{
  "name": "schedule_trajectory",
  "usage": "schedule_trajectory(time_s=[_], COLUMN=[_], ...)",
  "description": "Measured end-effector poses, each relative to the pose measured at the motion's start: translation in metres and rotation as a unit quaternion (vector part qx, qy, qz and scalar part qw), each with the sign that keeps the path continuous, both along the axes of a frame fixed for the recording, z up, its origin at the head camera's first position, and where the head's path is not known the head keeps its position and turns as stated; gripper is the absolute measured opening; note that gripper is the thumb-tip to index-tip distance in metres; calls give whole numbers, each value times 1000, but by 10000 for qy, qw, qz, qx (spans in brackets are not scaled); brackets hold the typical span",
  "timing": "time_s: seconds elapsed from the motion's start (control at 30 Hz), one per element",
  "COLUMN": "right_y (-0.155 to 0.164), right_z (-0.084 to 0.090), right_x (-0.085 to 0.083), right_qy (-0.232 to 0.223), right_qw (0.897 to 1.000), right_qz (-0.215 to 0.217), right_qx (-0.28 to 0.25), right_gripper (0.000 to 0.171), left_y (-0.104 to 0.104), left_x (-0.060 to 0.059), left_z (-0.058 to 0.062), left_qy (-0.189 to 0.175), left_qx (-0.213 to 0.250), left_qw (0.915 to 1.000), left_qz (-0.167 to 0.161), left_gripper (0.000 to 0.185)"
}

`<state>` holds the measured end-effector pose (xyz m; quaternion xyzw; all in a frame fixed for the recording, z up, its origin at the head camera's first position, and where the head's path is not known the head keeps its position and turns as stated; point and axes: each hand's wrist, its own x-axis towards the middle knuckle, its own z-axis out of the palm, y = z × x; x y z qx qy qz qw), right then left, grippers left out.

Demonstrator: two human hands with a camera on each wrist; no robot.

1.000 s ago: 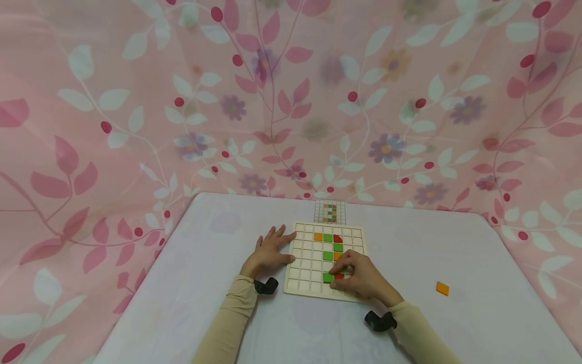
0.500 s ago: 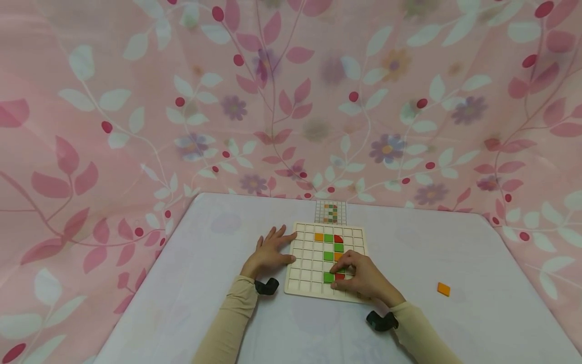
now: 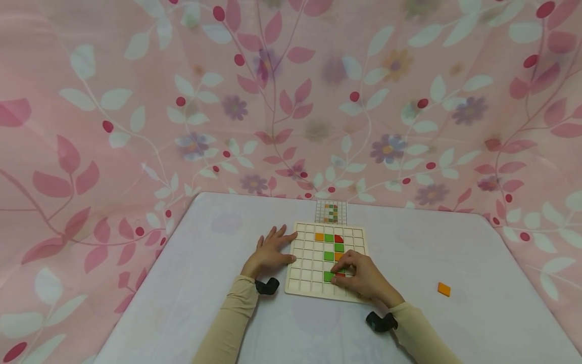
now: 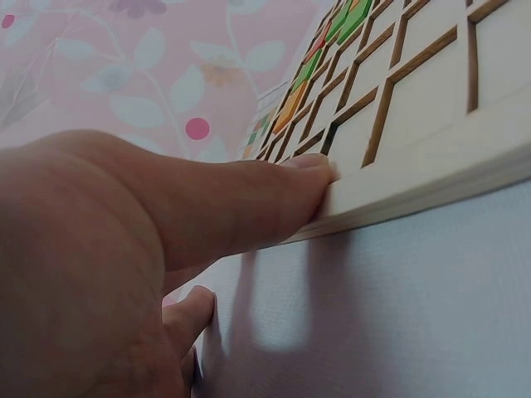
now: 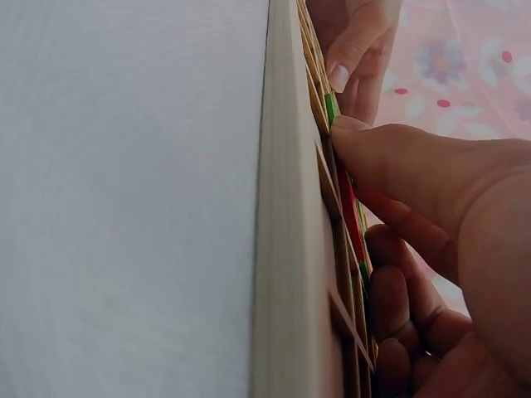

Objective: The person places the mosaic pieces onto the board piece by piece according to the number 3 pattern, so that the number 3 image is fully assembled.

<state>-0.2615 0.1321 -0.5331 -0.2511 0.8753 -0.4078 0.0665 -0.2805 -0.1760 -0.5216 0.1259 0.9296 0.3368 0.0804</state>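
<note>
A pale wooden grid board point(image 3: 305, 288) lies on the table, with green, orange and red tiles in some of its cells. My right hand point(image 3: 364, 275) is over its lower right part, thumb and index finger pinching a square green tile point(image 3: 328, 276). In the right wrist view the thumb tip presses at the green tile's point(image 5: 330, 108) edge, near a red tile point(image 5: 348, 211). The palm hides part of the board. My left hand point(image 3: 270, 253) lies spread at the board's left side. Its thumb point(image 4: 274, 191) rests against the wooden rim in the left wrist view.
Behind the board is a pattern card point(image 3: 331, 211) with a small coloured grid. A loose orange tile point(image 3: 443, 289) lies on the white-covered table point(image 3: 254, 328) to the right. A pink floral cloth point(image 3: 291, 101) hangs at the back.
My right thumb has shifted slightly upward toward the index finger at the green tile, which sits marginally higher. My left hand stays at the board's edge.
</note>
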Motion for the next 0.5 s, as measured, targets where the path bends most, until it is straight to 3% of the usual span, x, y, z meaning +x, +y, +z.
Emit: schedule_trajectory(time_s=[0.5], right_y=[-1], right_z=[2], right_x=[1], right_qy=[42], right_qw=[9998], right_qz=[-14], right_qx=[-180], right_gripper=[19], left_y=[1], left_x=[1], left_z=[2], left_qy=[-1], left_qx=[100], left_qw=[10000], left_qz=[0], left_gripper=[71])
